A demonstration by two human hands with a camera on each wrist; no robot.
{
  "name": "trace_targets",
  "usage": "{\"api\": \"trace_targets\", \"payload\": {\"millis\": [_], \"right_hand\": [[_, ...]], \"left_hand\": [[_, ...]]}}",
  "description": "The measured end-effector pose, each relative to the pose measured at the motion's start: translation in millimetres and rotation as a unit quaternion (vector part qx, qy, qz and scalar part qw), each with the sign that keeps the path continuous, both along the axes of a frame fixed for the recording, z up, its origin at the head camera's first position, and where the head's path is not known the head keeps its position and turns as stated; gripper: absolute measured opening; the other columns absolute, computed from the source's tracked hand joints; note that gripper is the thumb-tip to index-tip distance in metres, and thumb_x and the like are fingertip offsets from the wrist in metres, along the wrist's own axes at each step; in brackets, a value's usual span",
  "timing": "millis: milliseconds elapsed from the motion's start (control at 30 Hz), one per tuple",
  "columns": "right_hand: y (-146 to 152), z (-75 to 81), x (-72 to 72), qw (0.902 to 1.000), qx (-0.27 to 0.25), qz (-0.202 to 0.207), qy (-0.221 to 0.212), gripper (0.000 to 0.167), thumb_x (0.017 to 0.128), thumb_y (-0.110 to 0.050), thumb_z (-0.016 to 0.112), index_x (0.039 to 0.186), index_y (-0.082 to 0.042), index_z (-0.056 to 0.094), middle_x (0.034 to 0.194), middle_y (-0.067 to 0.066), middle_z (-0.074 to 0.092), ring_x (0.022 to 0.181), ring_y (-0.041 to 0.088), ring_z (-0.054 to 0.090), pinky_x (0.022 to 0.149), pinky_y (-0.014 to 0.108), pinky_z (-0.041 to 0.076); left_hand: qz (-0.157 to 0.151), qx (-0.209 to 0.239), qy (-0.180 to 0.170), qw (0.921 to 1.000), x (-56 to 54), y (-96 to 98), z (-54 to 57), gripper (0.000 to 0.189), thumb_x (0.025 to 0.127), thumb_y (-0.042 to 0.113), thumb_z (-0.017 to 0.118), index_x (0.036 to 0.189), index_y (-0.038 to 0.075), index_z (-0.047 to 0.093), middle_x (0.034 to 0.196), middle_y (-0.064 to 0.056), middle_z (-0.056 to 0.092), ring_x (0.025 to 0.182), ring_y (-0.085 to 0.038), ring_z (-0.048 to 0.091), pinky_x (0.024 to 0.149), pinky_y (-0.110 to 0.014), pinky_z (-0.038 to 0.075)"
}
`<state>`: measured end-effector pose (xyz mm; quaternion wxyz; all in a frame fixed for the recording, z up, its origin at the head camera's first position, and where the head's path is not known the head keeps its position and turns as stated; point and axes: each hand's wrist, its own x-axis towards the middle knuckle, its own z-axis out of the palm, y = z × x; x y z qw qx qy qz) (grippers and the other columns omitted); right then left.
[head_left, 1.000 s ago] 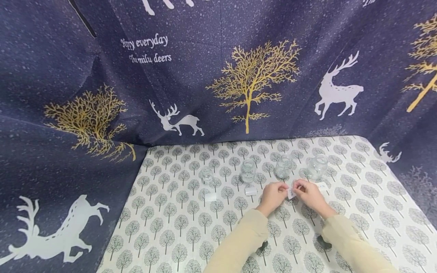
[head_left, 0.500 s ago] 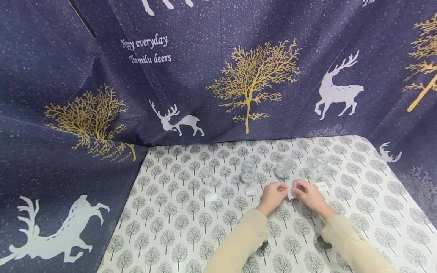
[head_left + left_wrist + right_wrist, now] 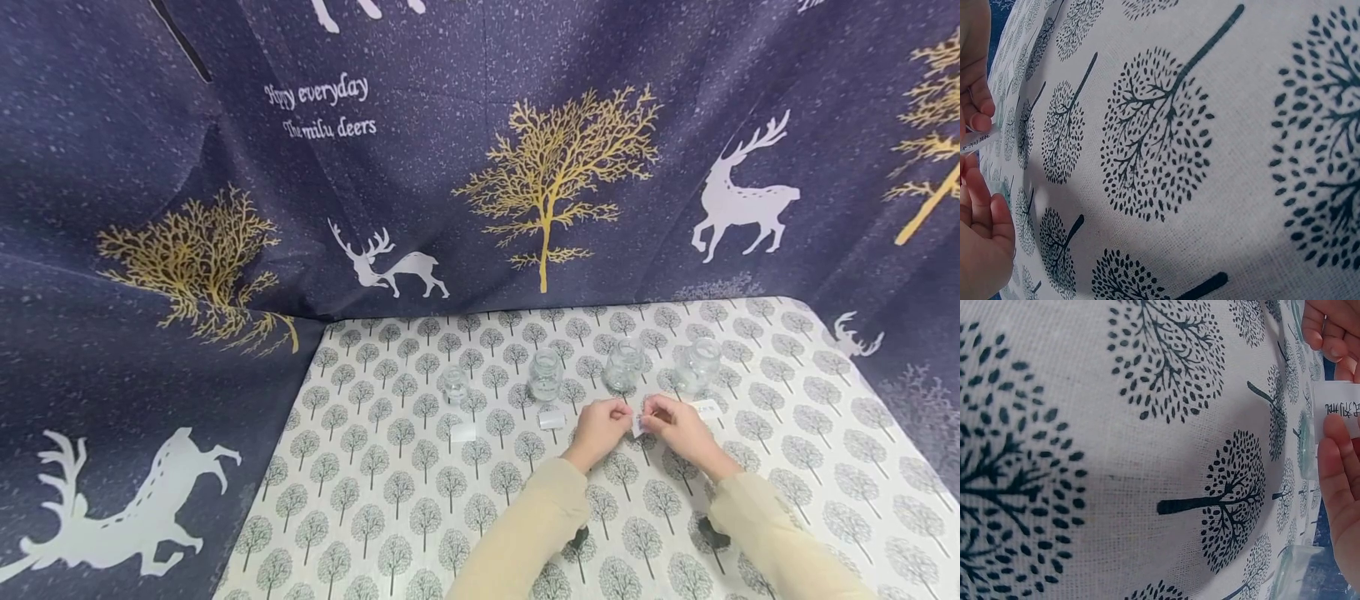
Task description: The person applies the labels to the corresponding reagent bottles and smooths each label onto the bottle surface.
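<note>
Between my two hands a small white paper label [image 3: 637, 426] with dark printed characters is held up off the cloth. My left hand [image 3: 602, 432] pinches it from one side with bent fingertips. On the other side, my right hand [image 3: 681, 428] grips it between thumb and fingers. The right wrist view shows the printed face of the label [image 3: 1337, 405] between the fingers; part of it is covered by them. Just beyond the hands stand two clear glass jars [image 3: 624, 367], [image 3: 697, 367], apart from the fingers.
Farther left stand another glass jar [image 3: 546, 377] and a smaller glass bottle [image 3: 453, 387]. White labels lie before them, one [image 3: 551, 418] and another [image 3: 462, 432], with a printed one [image 3: 707, 408] beyond my right hand. A dark blue curtain [image 3: 480, 183] hangs behind the tree-patterned cloth [image 3: 390, 517].
Both hands stay in nearly the same spot. The label between the fingers has turned and now shows narrower in the head view.
</note>
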<state>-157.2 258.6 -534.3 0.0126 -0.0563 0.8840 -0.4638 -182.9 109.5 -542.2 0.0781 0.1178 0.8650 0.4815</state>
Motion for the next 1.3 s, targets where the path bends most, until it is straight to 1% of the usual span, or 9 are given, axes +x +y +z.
{"api": "trace_targets", "payload": {"millis": [167,233,333,467,633,800,1033,1167,1300], "right_hand": [[-0.1,0.9,0.4,0.9999,0.002,0.009,0.009,0.011,0.079,-0.004,0.061,0.075,-0.006,0.051,0.074,0.004,0.058,0.065,0.008,0.057,0.056,0.020,0.047],[-0.1,1.2,0.4,0.9999,0.003,0.011,0.012,0.011,0.078,-0.002,0.061,0.075,-0.006,0.051,0.072,0.003,0.057,0.064,0.008,0.056,0.055,0.020,0.046],[-0.3,2.0,0.5,0.9998,0.005,0.016,0.014,0.011,0.078,-0.002,0.061,0.075,-0.007,0.052,0.073,0.003,0.057,0.063,0.008,0.054,0.054,0.020,0.045],[-0.7,2.9,0.3,0.9998,0.001,0.018,0.010,0.009,0.078,-0.002,0.060,0.076,-0.006,0.052,0.078,0.006,0.060,0.066,0.008,0.057,0.057,0.021,0.047],[-1.4,4.1,-0.1,0.9999,-0.014,0.003,0.001,0.007,0.079,0.000,0.059,0.078,-0.004,0.053,0.083,0.012,0.060,0.069,0.019,0.060,0.057,0.025,0.050],[-1.6,5.1,0.2,0.9996,0.000,-0.023,0.013,0.007,0.079,0.000,0.058,0.077,-0.004,0.053,0.082,0.008,0.055,0.066,0.012,0.054,0.053,0.024,0.048],[-2.1,5.5,0.9,0.9987,0.010,-0.038,0.033,0.008,0.078,0.000,0.059,0.075,-0.004,0.053,0.080,0.010,0.053,0.064,0.004,0.048,0.055,0.020,0.044],[-2.6,6.0,1.7,0.9986,0.006,-0.044,0.027,0.007,0.079,-0.001,0.059,0.077,-0.003,0.053,0.076,0.005,0.054,0.063,0.005,0.049,0.055,0.021,0.045],[-1.9,5.4,1.4,0.9982,0.009,-0.054,0.024,0.005,0.080,-0.003,0.058,0.078,-0.004,0.053,0.075,0.005,0.057,0.064,0.005,0.050,0.057,0.021,0.045]], "left_hand": [[0.000,0.007,-0.013,0.9999,-1.2,0.7,-1.0,0.007,0.077,0.014,0.061,0.079,0.018,0.066,0.067,0.012,0.062,0.054,0.003,0.047,0.061,-0.010,0.042],[-0.001,0.015,-0.027,0.9995,-1.6,0.5,-1.0,0.006,0.078,0.014,0.060,0.078,0.018,0.065,0.066,0.012,0.060,0.052,0.002,0.047,0.058,-0.012,0.042],[0.006,0.015,-0.033,0.9993,-2.3,-0.4,-1.2,0.006,0.078,0.014,0.060,0.076,0.018,0.064,0.063,0.011,0.059,0.050,0.001,0.045,0.055,-0.012,0.042],[0.016,0.003,-0.026,0.9995,-3.1,-1.2,-2.0,0.006,0.077,0.015,0.061,0.074,0.018,0.064,0.063,0.012,0.058,0.053,0.002,0.044,0.057,-0.011,0.040],[0.017,0.009,-0.037,0.9991,-2.3,-0.9,-2.0,0.004,0.077,0.016,0.061,0.076,0.018,0.064,0.065,0.013,0.059,0.053,0.002,0.045,0.057,-0.011,0.041],[0.012,0.018,-0.043,0.9988,-1.0,-0.8,-1.1,0.005,0.076,0.015,0.063,0.074,0.019,0.063,0.064,0.013,0.059,0.050,0.002,0.047,0.055,-0.012,0.042],[0.012,0.017,-0.023,0.9995,-0.6,-0.3,-1.3,0.006,0.073,0.015,0.065,0.073,0.021,0.063,0.067,0.013,0.061,0.055,0.004,0.049,0.060,-0.011,0.042],[0.018,0.010,-0.003,0.9998,-1.2,0.9,-1.5,0.005,0.073,0.014,0.065,0.074,0.019,0.064,0.068,0.011,0.063,0.057,0.004,0.050,0.061,-0.010,0.042],[0.031,0.015,0.000,0.9994,-1.1,2.6,-0.8,0.009,0.073,0.012,0.064,0.080,0.017,0.065,0.068,0.010,0.062,0.056,0.004,0.049,0.059,-0.010,0.041]]}}
